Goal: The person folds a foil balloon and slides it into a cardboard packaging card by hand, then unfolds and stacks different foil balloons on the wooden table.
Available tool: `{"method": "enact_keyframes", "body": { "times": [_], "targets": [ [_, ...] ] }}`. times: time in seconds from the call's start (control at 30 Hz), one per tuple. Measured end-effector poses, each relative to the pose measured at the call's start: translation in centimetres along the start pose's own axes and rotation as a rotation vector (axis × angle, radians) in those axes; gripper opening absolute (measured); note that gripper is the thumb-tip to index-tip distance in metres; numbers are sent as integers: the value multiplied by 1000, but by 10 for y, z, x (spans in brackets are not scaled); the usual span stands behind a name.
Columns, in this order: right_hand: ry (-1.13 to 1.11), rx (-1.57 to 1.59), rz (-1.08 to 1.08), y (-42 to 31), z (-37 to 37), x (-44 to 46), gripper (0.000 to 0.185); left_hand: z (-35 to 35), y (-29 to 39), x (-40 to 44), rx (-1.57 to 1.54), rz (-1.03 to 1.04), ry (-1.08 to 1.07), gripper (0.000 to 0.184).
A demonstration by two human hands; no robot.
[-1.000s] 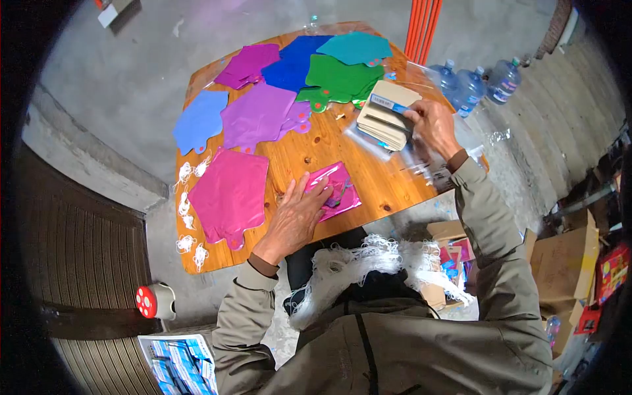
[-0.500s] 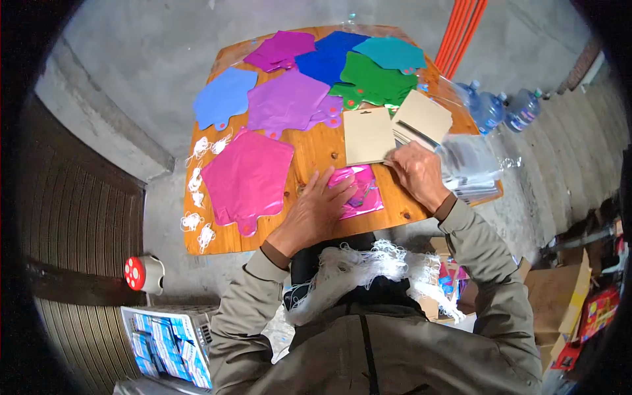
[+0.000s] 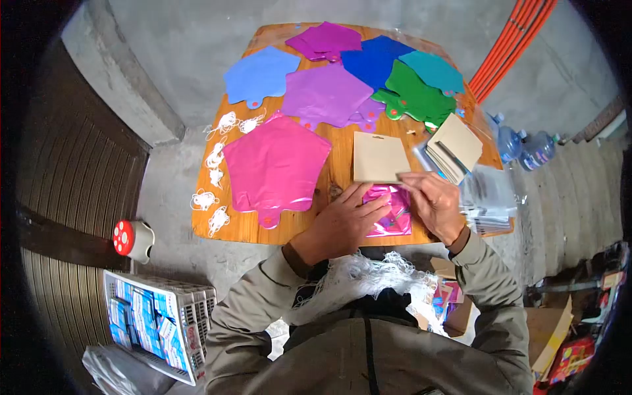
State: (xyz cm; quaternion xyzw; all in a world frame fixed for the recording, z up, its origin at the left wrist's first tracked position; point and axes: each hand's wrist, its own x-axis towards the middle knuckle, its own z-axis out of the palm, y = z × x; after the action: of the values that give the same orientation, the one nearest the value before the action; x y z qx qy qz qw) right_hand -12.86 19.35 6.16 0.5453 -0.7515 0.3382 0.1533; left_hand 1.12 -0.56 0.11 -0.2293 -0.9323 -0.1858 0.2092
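A flat pink plastic packet (image 3: 394,220) lies at the table's near edge, with some small coloured detail inside it. My left hand (image 3: 345,224) rests on its left part, fingers stretched out and spread. Just beyond the packet is a tan cardboard card (image 3: 380,158) with a hanging slot, its lower edge meeting the packet's top. My right hand (image 3: 436,203) pinches at the card's lower right corner; the fingertips partly hide what is between them. A stack of similar cards (image 3: 454,150) leans to the right of it. A large pink star-shaped foil balloon (image 3: 275,164) lies flat at left.
More flat foil balloons (image 3: 326,92) cover the far side of the wooden table (image 3: 339,155). White string bundles (image 3: 216,155) line its left edge. Clear plastic bags (image 3: 487,194) lie at right. White string (image 3: 368,283) covers my lap. A crate (image 3: 194,329) stands on the left floor.
The view has shifted, moving the table's contents mostly right in the picture. My right fingers stay at the card's lower corner, and the card lines up more closely with the packet.
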Motion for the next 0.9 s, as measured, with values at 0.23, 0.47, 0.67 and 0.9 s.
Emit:
{"method": "enact_keyframes", "body": {
  "times": [0.23,0.47,0.67,0.9],
  "targets": [
    [-160,-79,-153,12,23,16,18,8,-2,-6,-30,-39,6,55],
    [-446,-139,-1,-2,15,38,24,13,-2,-13,-33,-64,-12,53],
    [-488,-11,95,-50,42,139,29,12,0,-13,-65,-74,16,52],
    [-456,60,49,-40,219,246,32,2,0,-13,-108,-147,-108,46]
  ]
}}
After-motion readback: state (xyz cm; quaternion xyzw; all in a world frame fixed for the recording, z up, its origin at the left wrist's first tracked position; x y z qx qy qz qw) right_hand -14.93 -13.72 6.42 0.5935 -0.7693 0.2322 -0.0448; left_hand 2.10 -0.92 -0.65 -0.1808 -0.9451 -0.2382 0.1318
